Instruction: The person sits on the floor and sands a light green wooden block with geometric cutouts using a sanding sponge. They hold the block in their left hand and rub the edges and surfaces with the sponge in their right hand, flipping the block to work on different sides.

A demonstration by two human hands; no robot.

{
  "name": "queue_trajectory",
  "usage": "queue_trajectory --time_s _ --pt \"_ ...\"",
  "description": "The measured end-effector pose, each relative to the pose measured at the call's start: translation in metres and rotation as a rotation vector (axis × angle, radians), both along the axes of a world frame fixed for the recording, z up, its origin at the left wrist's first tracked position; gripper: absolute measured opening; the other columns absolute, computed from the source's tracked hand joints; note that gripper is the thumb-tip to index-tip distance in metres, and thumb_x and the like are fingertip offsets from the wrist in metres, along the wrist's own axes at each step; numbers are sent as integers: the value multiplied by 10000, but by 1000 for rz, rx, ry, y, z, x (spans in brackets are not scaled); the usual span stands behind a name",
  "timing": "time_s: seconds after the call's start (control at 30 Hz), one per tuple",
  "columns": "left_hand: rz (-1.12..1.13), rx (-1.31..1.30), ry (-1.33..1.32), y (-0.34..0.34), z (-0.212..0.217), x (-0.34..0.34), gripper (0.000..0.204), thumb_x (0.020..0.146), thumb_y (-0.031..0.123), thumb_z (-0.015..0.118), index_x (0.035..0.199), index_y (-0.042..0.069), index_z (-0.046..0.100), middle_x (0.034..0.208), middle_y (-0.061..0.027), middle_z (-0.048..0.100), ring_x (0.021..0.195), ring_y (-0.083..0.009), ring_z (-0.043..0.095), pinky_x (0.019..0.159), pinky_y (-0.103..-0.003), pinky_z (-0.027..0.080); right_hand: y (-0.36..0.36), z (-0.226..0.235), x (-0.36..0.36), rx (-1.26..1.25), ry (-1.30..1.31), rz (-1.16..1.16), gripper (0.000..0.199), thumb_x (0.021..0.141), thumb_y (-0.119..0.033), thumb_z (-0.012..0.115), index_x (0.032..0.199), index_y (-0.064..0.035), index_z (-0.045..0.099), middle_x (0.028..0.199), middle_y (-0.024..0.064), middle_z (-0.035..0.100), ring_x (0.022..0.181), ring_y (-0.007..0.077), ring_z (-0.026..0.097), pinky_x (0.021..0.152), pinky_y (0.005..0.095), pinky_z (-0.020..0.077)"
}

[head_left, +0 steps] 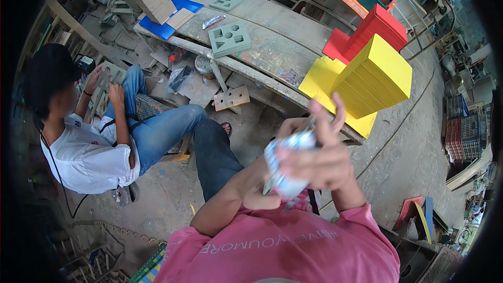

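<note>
In front of my chest, my left hand [262,175] grips a thin piece with a grey-green edge, mostly hidden. Over it lies a crumpled white-and-blue thing [294,165], perhaps cloth or a packet; blur hides its kind. My right hand [329,160], smeared by motion, presses on this white-and-blue thing, with some fingers raised. Just beyond, at the bench's near right corner, stands a tall stack of yellow sheets [374,76] on a yellow panel [320,76]. Behind it is a stack of red sheets [378,31].
A long worn wooden bench [272,42] bears grey-green panels with shaped cut-outs [229,39] and a pale block stack [153,0] beside a blue panel [186,4]. A seated person [89,136] works at left with a similar panel. A wooden-headed mallet [230,98] juts below the bench.
</note>
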State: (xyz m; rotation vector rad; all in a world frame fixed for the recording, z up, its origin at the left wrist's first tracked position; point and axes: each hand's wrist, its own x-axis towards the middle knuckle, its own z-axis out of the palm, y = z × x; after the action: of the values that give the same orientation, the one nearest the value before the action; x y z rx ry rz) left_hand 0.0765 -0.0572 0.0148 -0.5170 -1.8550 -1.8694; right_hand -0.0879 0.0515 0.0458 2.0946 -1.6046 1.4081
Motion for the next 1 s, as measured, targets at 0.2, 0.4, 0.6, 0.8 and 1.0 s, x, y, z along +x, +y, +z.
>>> queue_trajectory --time_s 0.2,0.4,0.6,0.8,1.0 --pt "44 -30 -141 0 -12 5 1107 592 368 636 1480 -92 163 1392 -243 259 1306 -379 281 1133 -432 180 -12 -13 -23 16 22 -29 375 841 -50 484 999 -237 768 1125 -17 718 1368 468 373 1124 580 9" --pt "160 -225 -27 -7 1 -26 1170 494 378 654 1458 -100 196 1423 -281 234 1286 -438 259 1103 -476 251 -10 -93 16 -15 -658 -477 230 805 -182 610 985 -149 750 1101 66 720 1336 449 424 1120 628 50" --pt "0 42 -152 -5 -5 -18 1213 473 364 610 1499 -89 147 1412 -254 273 1275 -372 296 1089 -446 226 -18 -34 -66 163 294 -430 381 796 18 559 1123 -97 718 1235 86 666 1381 354 404 1140 538 152" --pt "600 -303 -252 3 -4 -25 1244 603 336 793 1487 -104 37 1339 -294 228 1231 -425 312 1055 -496 279 1 -50 -7 -211 -1150 116 620 893 -38 639 1444 1 356 1183 186 627 1003 184 573 757 269 461" --pt "983 -402 -401 15 -7 -30 1507 450 592 906 1498 -68 48 1295 -279 324 1219 -428 378 1004 -513 347 17 -27 27 -47 -1189 -200 794 717 67 792 1394 -15 385 947 122 649 733 115 578 685 233 468"
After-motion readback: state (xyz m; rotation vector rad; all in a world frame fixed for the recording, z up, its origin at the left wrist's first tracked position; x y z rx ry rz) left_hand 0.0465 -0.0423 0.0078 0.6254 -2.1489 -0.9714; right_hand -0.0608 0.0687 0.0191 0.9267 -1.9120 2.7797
